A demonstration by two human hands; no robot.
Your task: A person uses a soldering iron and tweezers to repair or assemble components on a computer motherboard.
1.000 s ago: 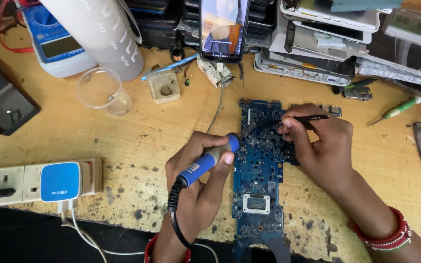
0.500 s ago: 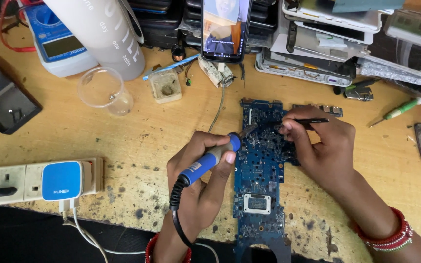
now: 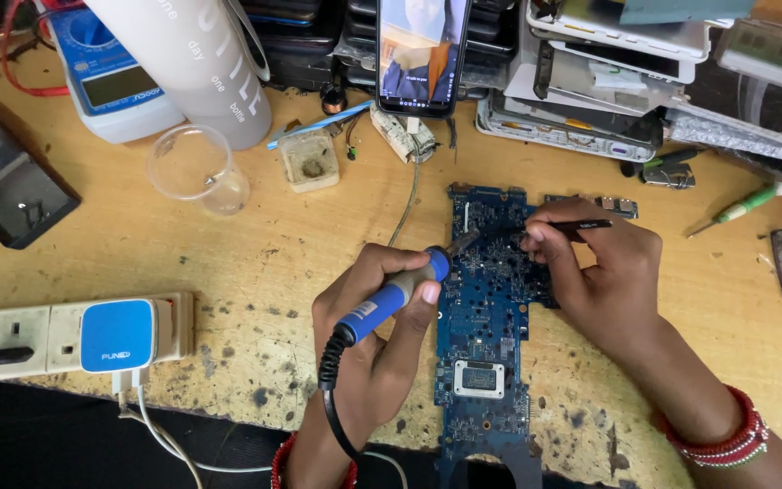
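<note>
Hands work mid-frame: my left hand [image 3: 382, 317] grips the blue soldering iron [image 3: 400, 292], my right hand [image 3: 604, 267] pinches black tweezers [image 3: 572, 226], both tips on the blue circuit board [image 3: 486, 335] lying on the worktop [image 3: 228, 244].

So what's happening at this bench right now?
A person is working on a blue circuit board lying flat on a worn wooden bench. The left hand holds a blue-handled soldering iron, its tip over the board's upper part. The right hand holds dark tweezers pointing at the same spot. A phone stands propped behind, and a clear cup sits to the left.
</note>
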